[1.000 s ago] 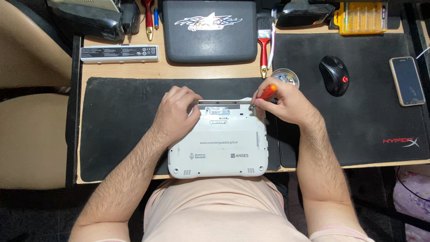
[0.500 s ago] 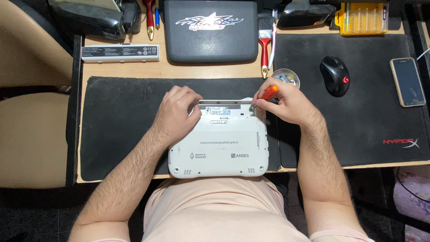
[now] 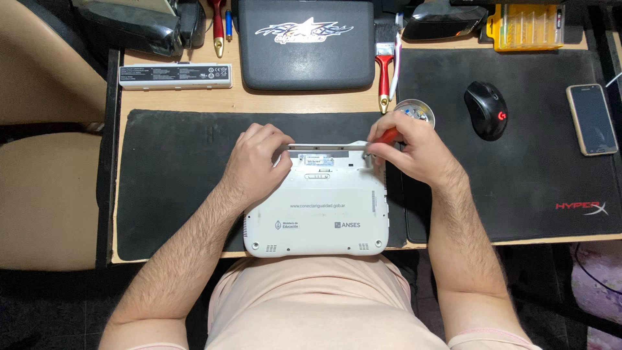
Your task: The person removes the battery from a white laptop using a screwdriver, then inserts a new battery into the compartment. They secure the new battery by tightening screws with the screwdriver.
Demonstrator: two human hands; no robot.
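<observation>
1. Right hand (image 3: 414,152) closed around a red-handled screwdriver (image 3: 389,135), tip at the far right corner of the white laptop (image 3: 317,207).
2. Left hand (image 3: 256,162) curled, fingers pressing the laptop's far left edge.
3. Small dish (image 3: 415,111) just beyond the right hand; black mouse (image 3: 486,110) further right.

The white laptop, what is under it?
The white laptop lies upside down on a black mat on the wooden desk. Anything directly beneath it is covered.

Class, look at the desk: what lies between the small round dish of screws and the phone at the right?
In the head view, a black computer mouse lies between the dish and the phone, on the black mat.
</observation>
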